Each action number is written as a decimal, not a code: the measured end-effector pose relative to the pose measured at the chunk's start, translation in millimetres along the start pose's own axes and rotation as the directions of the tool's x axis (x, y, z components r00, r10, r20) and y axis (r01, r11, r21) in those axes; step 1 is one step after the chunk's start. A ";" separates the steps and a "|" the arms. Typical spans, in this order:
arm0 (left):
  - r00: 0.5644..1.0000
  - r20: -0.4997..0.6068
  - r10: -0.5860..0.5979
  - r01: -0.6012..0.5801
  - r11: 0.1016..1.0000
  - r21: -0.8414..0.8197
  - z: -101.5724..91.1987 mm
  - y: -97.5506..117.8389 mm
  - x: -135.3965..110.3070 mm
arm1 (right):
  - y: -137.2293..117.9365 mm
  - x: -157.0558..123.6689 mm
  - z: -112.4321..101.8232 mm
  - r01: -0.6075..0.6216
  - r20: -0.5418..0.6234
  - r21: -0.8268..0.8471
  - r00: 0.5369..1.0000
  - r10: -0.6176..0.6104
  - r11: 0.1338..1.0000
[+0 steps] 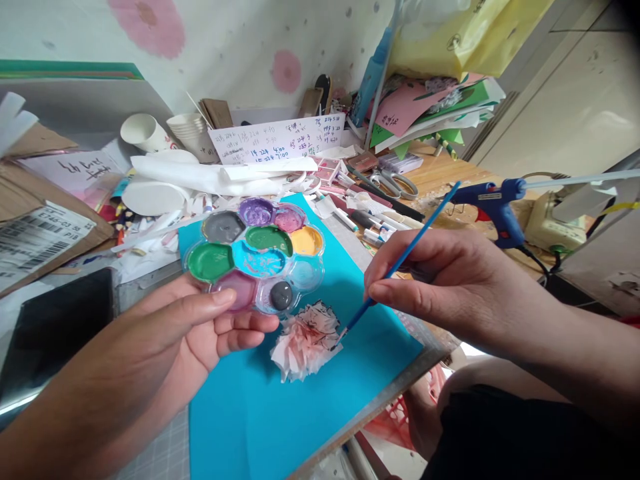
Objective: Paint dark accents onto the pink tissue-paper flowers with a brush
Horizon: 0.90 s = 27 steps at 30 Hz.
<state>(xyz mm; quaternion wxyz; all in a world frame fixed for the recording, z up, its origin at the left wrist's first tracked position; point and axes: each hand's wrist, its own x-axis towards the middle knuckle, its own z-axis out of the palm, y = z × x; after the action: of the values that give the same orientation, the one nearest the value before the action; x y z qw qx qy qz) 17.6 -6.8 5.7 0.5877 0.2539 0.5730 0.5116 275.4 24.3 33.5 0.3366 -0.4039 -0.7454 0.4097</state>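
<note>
Gripping the palette (305, 273) at its near rim between thumb and part-curled fingers of the left hand (183, 330); pinching the brush (423, 233) in closed fingers of the right hand (440, 273), bristles at the flower (304, 339) on the blue sheet (235, 407). Probably light, soft, easily crushed paper; best taken low, underneath, clear of dark edges.

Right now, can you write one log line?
left hand: holds paint palette; right hand: holds blue brush; brush tip: at paper flower
</note>
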 end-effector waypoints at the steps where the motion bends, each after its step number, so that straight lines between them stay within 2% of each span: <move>1: 1.000 -0.004 -0.001 0.001 1.000 0.003 -0.6 -0.2 0.0 | 0.0 0.4 0.4 -0.003 -0.004 -0.001 1.000 0.003 1.000; 7: 1.000 0.013 0.004 -0.005 1.000 0.024 -1.9 1.7 -0.2 | -1.0 0.2 -0.6 -0.018 -0.013 0.038 1.000 0.019 0.999; 14: 1.000 0.021 -0.015 0.014 1.000 0.018 1.7 1.7 -2.0 | -0.5 2.3 0.8 -0.024 -0.013 0.005 1.000 0.024 1.000; 21: 1.000 0.018 -0.020 0.020 1.000 -0.015 1.5 1.5 -2.5 | -1.0 1.7 0.0 0.004 -0.035 0.031 0.999 -0.003 0.999; 27: 1.000 0.028 0.001 -0.002 1.000 0.028 1.0 1.7 -0.9 | -1.5 1.0 -0.1 -0.008 -0.017 -0.019 1.000 0.007 1.000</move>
<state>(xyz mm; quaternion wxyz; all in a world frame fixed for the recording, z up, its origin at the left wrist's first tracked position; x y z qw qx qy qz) 18.1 -6.7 7.8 0.5918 0.2696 0.5716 0.5004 274.5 24.7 35.0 0.3376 -0.4134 -0.7448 0.4005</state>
